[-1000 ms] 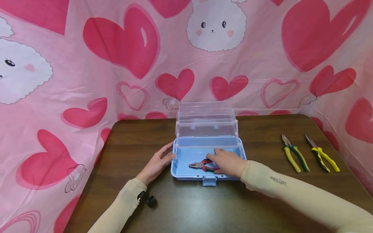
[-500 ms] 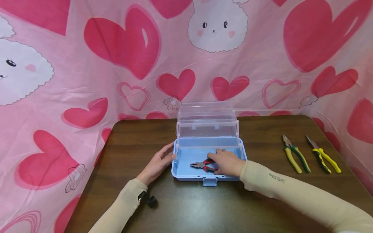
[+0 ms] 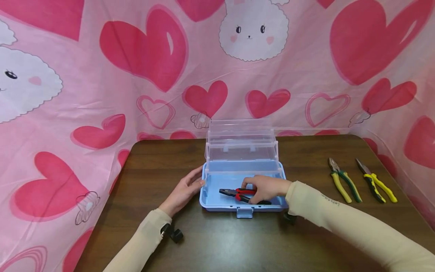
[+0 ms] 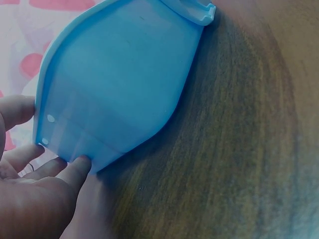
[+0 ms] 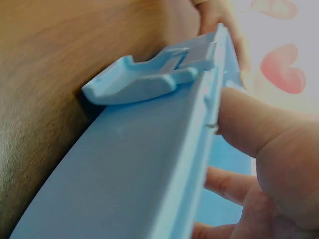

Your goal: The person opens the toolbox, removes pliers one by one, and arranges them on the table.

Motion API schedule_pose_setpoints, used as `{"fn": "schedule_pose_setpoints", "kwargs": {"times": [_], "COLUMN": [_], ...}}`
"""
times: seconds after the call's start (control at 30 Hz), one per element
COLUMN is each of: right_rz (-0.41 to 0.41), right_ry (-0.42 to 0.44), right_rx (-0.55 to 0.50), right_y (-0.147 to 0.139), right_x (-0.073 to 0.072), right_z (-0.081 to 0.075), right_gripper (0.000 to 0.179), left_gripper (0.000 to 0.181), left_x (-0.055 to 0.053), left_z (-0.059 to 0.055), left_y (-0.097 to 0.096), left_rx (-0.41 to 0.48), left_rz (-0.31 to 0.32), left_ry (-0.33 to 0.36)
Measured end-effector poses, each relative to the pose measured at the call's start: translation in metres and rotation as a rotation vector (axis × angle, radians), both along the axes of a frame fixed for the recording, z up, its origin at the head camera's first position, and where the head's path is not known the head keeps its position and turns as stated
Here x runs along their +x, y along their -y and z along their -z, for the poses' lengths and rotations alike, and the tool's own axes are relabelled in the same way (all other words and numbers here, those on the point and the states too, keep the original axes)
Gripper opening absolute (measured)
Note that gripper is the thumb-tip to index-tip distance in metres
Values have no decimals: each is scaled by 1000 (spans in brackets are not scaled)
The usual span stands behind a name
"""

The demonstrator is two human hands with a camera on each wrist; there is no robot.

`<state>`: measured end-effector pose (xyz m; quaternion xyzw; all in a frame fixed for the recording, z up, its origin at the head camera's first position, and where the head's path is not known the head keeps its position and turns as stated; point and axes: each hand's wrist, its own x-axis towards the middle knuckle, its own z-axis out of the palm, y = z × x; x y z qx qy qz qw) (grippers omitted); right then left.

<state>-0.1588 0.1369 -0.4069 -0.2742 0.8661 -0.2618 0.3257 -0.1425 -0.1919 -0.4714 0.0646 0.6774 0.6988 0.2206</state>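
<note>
My right hand [image 3: 268, 187] reaches into the open blue toolbox [image 3: 217, 207] and grips the red-and-black handles of a pair of combination pliers [image 3: 240, 191], thumb on the near handle. Their dark head points left, just above the box floor in the head view. In the right wrist view the thumb [image 5: 244, 119] sits behind the front rim, beside the latch [image 5: 134, 82]; the pliers are hidden there. My left hand [image 3: 181, 193] rests fairly straight fingers against the outside of the box's left end. Its fingertips [image 4: 80, 163] touch that end wall in the left wrist view.
Clear plastic trays [image 3: 242, 145] stand raised at the back of the box. On the right of the wooden table [image 3: 163, 158] lie green-and-yellow combination pliers [image 3: 343, 179] and yellow-and-black long-nose pliers [image 3: 375, 180]. A pink heart-patterned cloth [image 3: 295, 71] hangs behind the table.
My right hand's wrist and fingers have shifted over the red-and-black pliers, whose black handle end now shows below the hand. The pliers' head has moved slightly left. The left hand stays put.
</note>
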Motion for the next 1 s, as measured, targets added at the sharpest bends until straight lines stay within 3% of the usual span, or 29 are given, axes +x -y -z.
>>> {"fn": "schedule_pose_setpoints", "kwargs": {"times": [0.2, 0.33, 0.63, 1.0], "right_rz": [41, 68, -21, -13], "right_ry": [209, 270, 208, 63], "right_rx": [-105, -143, -184, -118], "right_y": [-6, -10, -16, -24], "right_x": [-6, -9, -6, 3], "right_z": [-2, -5, -18, -30], "right_gripper": [42, 46, 45, 47], "left_gripper": [66, 66, 64, 65], "left_x": [0, 0, -2, -1], "left_z": [0, 0, 0, -1], "left_y": [0, 0, 0, -1], "left_rx": [-10, -11, -5, -13], "left_rz": [0, 4, -1, -10], "left_ry": [0, -2, 2, 10]}}
